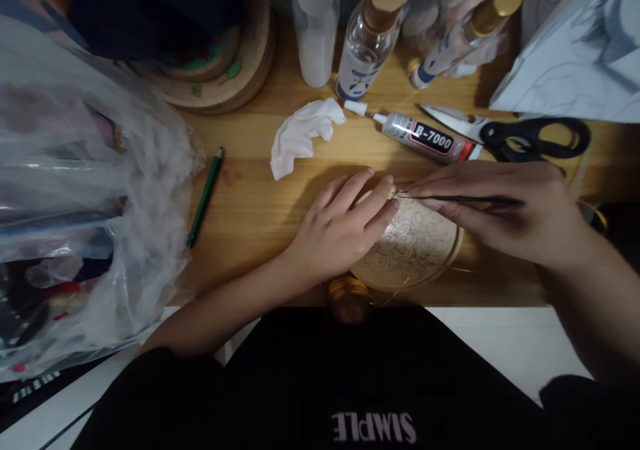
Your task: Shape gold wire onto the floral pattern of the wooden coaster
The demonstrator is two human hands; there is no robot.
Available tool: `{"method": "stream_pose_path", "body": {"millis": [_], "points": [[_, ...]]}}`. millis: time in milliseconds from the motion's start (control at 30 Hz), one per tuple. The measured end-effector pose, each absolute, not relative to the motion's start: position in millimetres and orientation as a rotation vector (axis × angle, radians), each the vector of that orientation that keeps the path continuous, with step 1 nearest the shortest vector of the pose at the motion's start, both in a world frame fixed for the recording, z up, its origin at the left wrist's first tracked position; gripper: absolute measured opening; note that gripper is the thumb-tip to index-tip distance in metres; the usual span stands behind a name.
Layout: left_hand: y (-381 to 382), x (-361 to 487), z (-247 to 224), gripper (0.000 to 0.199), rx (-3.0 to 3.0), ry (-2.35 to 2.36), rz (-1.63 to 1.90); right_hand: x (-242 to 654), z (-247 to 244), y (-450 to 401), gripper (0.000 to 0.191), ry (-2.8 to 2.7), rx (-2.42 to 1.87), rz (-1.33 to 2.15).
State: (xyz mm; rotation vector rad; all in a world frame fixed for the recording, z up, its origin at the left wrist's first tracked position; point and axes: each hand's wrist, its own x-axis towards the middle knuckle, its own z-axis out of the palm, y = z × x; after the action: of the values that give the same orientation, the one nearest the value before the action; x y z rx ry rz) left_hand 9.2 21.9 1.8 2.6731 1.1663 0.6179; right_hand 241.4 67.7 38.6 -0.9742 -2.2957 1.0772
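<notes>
We see a plastic bag [155, 190] and green pencil [205, 197] at left, crumpled tissue [304, 132] and gold-capped bottle [364, 53] upper centre.

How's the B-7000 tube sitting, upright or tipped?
Tipped: the tube lies on its side on the wooden tabletop, its length along the surface and its printed label facing up.

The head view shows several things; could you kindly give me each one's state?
Left hand: laid over the round panel
Round panel: line-patterned
Right hand: gripping a thin dark tool
Tissue: crumpled
Glue tube: on its side
Scissors: lying flat, blade gap unclear
Green pencil: lying flat
Spool: gold-wound
Three bottles: capped
Plastic bag: wrinkled
</notes>
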Motion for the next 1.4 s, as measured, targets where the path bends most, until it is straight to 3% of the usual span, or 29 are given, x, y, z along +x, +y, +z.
{"method": "stream_pose_path", "body": {"millis": [633, 1400], "points": [[22.0, 7.3, 1.1, 0.027, 2.677, 1.139, 0.591, 204.7, 30.9, 17.9, 0.015, -1.632, -1.594, 0.938], [20.2, 4.8, -0.4, 0.029, 2.671, 1.119, 0.584, 206.8, 26.3, 6.6, 0.03, -1.715, -1.518, 0.828]]}}
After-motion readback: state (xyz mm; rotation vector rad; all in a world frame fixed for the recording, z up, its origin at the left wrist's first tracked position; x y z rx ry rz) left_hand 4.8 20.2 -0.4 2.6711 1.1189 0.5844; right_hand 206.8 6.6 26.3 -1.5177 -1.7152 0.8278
